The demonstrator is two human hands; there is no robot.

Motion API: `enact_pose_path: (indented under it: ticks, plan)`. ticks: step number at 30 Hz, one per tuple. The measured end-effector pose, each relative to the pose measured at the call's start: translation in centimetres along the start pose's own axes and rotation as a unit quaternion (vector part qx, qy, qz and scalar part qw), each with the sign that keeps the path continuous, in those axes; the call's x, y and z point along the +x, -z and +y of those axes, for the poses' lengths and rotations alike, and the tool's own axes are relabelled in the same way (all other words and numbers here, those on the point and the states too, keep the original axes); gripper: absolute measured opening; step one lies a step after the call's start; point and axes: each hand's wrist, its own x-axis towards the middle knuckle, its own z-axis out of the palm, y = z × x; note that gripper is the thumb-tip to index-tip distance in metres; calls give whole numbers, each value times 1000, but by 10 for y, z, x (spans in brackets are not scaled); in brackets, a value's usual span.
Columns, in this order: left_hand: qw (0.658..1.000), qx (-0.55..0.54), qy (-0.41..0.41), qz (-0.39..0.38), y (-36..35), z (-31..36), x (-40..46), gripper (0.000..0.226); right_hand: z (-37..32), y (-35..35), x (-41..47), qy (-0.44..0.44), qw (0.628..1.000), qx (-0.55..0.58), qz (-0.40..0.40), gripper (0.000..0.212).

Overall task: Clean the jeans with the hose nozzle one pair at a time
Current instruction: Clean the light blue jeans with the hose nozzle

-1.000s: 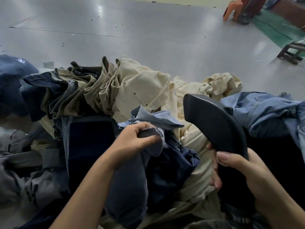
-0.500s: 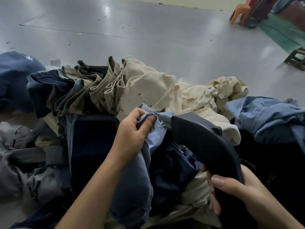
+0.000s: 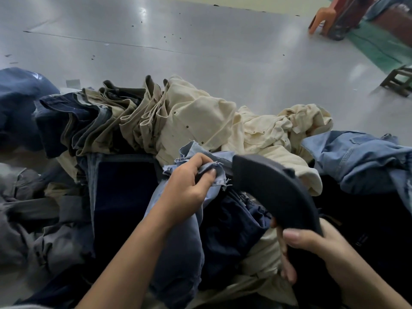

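A: Item one, left hand [image 3: 187,186]?
B: Fingers and thumb pinched on the frayed hem of a pale blue pair of jeans [image 3: 178,241], which hangs from the grip down over the heap toward the camera.

A: Item two, right hand [image 3: 312,253]?
B: Curled round the lower end of a dark curved hose nozzle [image 3: 274,192], thumb laid across its top. The nozzle's broad front end sits just beside the pinched hem; whether it touches the cloth cannot be told.

A: Stock beneath?
B: Dark navy jeans [image 3: 231,237] directly under the nozzle. Cream jeans [image 3: 200,121] bunched behind, crumpled toward the right. Olive and navy pairs [image 3: 89,121] folded in a row at the left. Grey garments [image 3: 33,219] at far left, and a mid-blue denim piece [image 3: 356,161] at right.

A: Surroundings?
B: All of it lies on a grey bench [image 3: 200,52]. An orange plastic stool [image 3: 323,18] stands well apart at upper right.
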Motion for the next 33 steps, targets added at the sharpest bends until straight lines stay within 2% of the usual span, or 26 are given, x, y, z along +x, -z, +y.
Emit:
enact_pose_path:
  ticks: [4,8,13,17,21,24,27,30,32,33]
  plan:
    - [999,-40,2,-20,-3,0,0,7,8,-10,0,-21,998,-6,-51,48]
    - [995,-86,2,-56,-11,1,-5,8,1,-10,6,21,998,51,-11,50]
    - [995,-90,0,-32,-3,3,-2,17,-1,-3,2,20,998,60,-19,51]
    - [993,-113,18,-34,-7,4,-2,12,8,-13,1,-10,998,41,-52,44]
    - [991,-113,6,-68,-18,6,-8,9,1,-14,9,30,997,72,20,37]
    - [994,-105,16,-36,-15,4,-5,12,-6,-9,9,44,995,74,41,33]
    - [995,-94,29,11,-8,2,0,21,-1,-10,3,29,998,62,9,29]
    - [995,-88,36,16,-11,2,-1,14,9,-16,2,1,999,39,-18,35]
    - [995,-86,42,2,-15,1,-3,3,10,-18,4,-4,999,38,-9,39]
    - [996,-83,41,-7,-17,0,-4,4,9,-19,6,0,999,39,-2,38]
